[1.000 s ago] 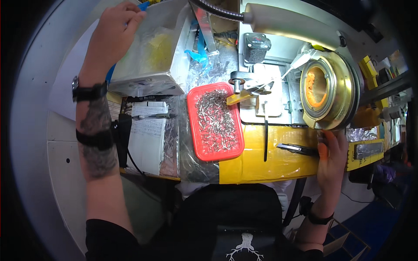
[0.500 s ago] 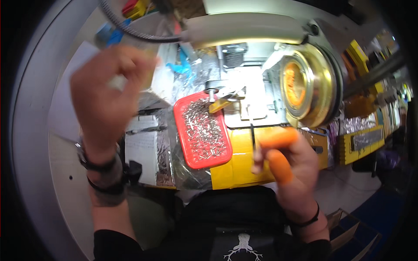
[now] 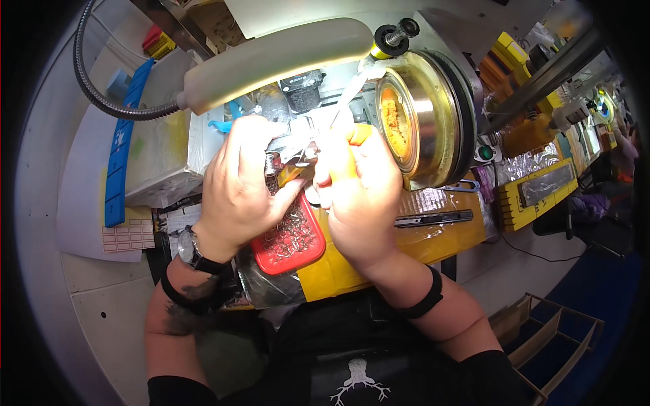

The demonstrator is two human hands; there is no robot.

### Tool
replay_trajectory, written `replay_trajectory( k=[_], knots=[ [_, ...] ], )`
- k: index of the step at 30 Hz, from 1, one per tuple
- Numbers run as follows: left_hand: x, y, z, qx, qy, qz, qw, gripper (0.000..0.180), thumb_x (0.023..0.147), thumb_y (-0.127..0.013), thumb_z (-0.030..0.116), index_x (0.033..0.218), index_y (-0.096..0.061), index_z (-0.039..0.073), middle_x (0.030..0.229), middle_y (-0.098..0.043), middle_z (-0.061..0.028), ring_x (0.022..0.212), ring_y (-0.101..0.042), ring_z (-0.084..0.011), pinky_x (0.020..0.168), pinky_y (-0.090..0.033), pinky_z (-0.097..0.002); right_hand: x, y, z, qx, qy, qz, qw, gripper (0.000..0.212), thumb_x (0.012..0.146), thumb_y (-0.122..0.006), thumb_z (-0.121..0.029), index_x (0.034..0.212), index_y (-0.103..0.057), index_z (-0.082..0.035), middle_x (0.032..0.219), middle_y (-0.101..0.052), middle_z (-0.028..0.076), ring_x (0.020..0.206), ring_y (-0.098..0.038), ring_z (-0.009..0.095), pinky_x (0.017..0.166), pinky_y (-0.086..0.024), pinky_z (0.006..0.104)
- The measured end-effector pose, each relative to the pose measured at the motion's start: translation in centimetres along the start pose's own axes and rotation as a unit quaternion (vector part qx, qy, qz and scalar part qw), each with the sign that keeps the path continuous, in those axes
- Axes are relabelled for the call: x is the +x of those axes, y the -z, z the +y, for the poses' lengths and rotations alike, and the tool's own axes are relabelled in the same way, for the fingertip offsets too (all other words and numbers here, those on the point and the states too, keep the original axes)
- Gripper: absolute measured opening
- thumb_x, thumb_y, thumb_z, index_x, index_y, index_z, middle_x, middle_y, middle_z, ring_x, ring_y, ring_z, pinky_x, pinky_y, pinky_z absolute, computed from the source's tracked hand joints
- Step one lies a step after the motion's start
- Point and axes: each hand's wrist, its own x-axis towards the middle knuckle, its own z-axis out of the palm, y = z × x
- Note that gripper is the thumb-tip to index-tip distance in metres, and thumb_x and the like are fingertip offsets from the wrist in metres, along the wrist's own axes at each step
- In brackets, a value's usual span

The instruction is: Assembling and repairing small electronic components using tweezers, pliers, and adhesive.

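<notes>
My left hand [image 3: 237, 189] is curled over a small metal clamp [image 3: 269, 164] with a coiled screw and a yellowish wooden wedge [image 3: 288, 176]. Its fingertips are partly hidden, so what they hold is unclear. Orange covers sit on fingers of my right hand [image 3: 362, 203], which is closed in a pinch close beside the clamp. A thin tool [image 3: 336, 116] shows as a narrow line above those fingers, mostly lost in the glare. Below both hands lies a red tray [image 3: 296, 265] of many small metal pieces, partly covered by my left hand.
A tubular lamp [image 3: 277, 61] on a flexible neck hangs over the work. Right of my hands stands a round brass-coloured drum [image 3: 430, 115] with orange inside. A black utility knife [image 3: 433, 218] rests on the yellow bench covering [image 3: 352, 274]. A blue strip [image 3: 125, 142] leans at left.
Both hands have moved in to the clamp: the left came down and rightward from above, the right up and leftward. The view has shifted, and the lamp appears lower and farther left.
</notes>
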Motion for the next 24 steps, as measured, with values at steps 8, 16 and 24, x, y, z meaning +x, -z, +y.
replay_trajectory(
  k=[8,16,24],
  knots=[
    [2.4,3.4,1.2,0.068,-0.022,-0.102,0.992,0.055,0.066,-0.075,0.001,0.119,-0.061,-0.004,0.113,-0.063,-0.0252,0.101,-0.063,-0.0438,0.089,-0.054,-0.0484,0.8,0.7,0.0,-0.122,0.037,-0.009,0.992,0.002,0.104,-0.058,0.001,0.102,-0.058,0.000,0.089,-0.057,0.001,0.074,-0.052,0.005,0.068,-0.047,0.0246],
    [7.3,3.5,-0.8,-0.228,0.060,-0.139,0.962,0.076,0.075,-0.083,0.026,0.143,-0.058,0.001,0.125,-0.064,-0.0071,0.096,-0.051,-0.0191,0.088,-0.048,-0.0321,0.4,0.3,-0.5,-0.018,-0.049,-0.024,0.998,0.007,0.107,-0.054,-0.008,0.105,-0.056,-0.002,0.091,-0.059,0.003,0.083,-0.055,0.008,0.075,-0.049,0.0276],
    [10.2,2.3,-0.1,-0.341,0.077,-0.236,0.907,0.091,0.083,-0.066,0.034,0.159,-0.039,-0.006,0.161,-0.045,-0.0192,0.139,-0.046,-0.0246,0.118,-0.030,-0.0364,0.4,0.3,0.5,-0.090,0.057,-0.024,0.994,0.009,0.105,-0.048,-0.008,0.108,-0.054,-0.002,0.087,-0.052,0.001,0.075,-0.047,0.007,0.066,-0.040,0.0255]
  ],
)
